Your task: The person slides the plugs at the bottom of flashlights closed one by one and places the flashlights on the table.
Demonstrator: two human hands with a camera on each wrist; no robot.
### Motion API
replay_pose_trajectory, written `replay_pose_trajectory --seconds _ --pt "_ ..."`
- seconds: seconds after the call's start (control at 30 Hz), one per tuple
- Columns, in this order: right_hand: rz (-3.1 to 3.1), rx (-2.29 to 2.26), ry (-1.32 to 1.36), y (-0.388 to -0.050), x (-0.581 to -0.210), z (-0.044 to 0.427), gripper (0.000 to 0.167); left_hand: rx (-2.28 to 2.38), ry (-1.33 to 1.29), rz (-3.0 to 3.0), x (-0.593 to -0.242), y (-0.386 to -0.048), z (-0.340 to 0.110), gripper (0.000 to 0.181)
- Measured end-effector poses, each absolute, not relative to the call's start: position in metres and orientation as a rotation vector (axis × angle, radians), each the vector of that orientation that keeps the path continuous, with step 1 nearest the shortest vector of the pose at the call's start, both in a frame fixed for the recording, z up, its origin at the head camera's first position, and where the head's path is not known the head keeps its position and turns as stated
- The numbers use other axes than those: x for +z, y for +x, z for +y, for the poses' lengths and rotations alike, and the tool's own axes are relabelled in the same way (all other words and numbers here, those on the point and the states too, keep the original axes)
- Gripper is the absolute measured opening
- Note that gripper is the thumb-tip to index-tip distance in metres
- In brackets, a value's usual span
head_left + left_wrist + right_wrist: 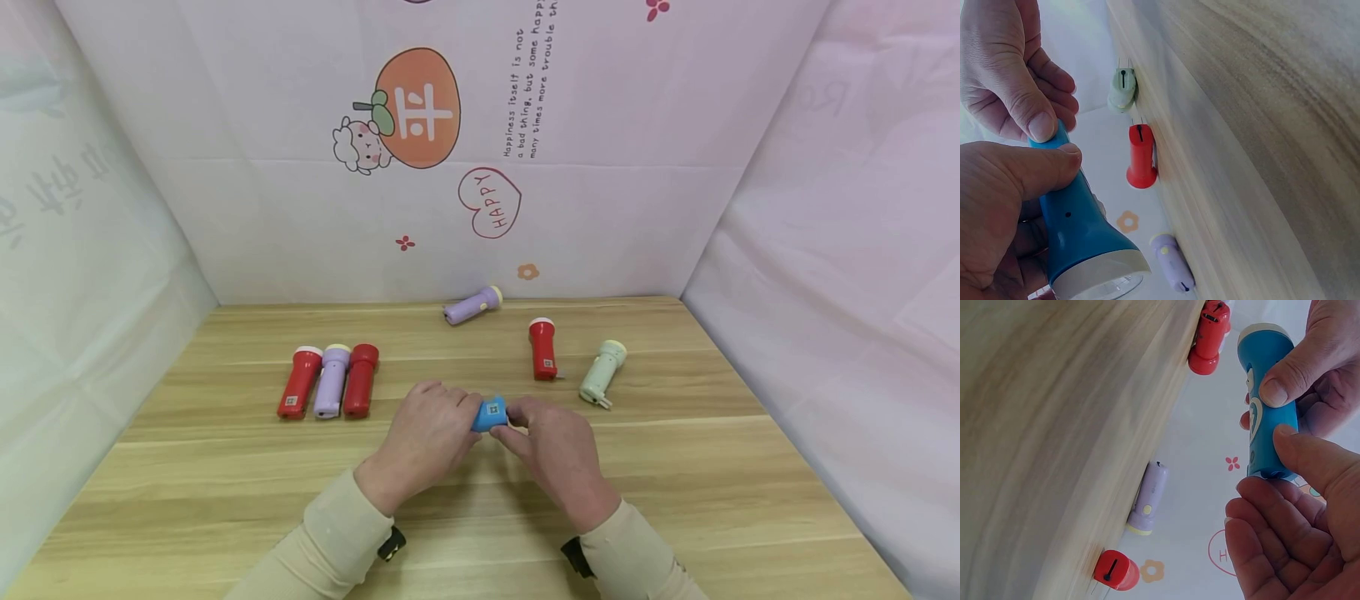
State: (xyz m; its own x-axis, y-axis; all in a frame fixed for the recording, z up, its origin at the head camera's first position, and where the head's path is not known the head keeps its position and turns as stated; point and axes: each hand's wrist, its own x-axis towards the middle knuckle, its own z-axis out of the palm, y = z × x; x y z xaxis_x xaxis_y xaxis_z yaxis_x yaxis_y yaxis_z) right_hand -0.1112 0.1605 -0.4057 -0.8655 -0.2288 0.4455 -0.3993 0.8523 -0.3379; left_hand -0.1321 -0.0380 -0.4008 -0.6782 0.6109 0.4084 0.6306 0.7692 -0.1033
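Head view, from where I stand: what do the left hand (435, 429) and the right hand (558, 446) have between them?

"One blue plastic flashlight with a white rim (491, 414), held over the middle of the wood-grain table (465, 542). The left hand grips its body; the right hand pinches the tail end, on the right."

"And the lens?"

"Hidden behind the left hand from up here, but the left wrist view shows it, with both thumbs on the blue barrel."

"What lies off to the left?"

"Three close together, side by side: a red flashlight with a white rim (300, 383), a lavender flashlight with a yellow rim (332, 385) and an all-red flashlight (362, 382)."

"Farther off?"

"A second lavender flashlight (468, 308) lies by the far edge, near the printed white cloth (600, 208). Right of it sits a red flashlight with metal prongs out (542, 350), then a pale green flashlight (602, 372), prongs out too."
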Motion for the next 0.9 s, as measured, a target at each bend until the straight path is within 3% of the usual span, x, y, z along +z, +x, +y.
replay_pose_trajectory --seconds 0.9 --pt "-2.618 0.538 0.460 -0.1112 -0.4059 0.1588 0.027 -0.068 -0.936 -2.526 -0.4016 -0.1320 -0.0401 0.042"
